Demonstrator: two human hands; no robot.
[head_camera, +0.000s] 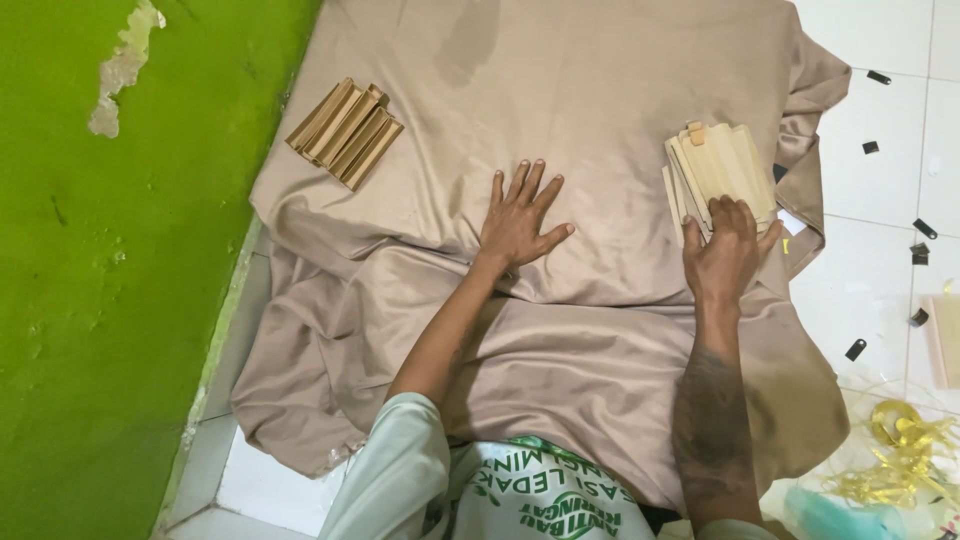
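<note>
While left hand (520, 222) lies spread on cloth (600, 100), right hand (725, 250) fingers grip pale stack (720, 165).

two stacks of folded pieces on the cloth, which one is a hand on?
The pale stack at the cloth's right edge: the right hand rests on its near end. The darker tan stack at upper left lies untouched; the left hand lies flat on the cloth.

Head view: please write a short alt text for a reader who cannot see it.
Seen from above, a person's left hand lies flat on a beige cloth spread on the floor, while the right hand touches a pale stack of flat pieces. A darker stack lies near a green wall.
</note>
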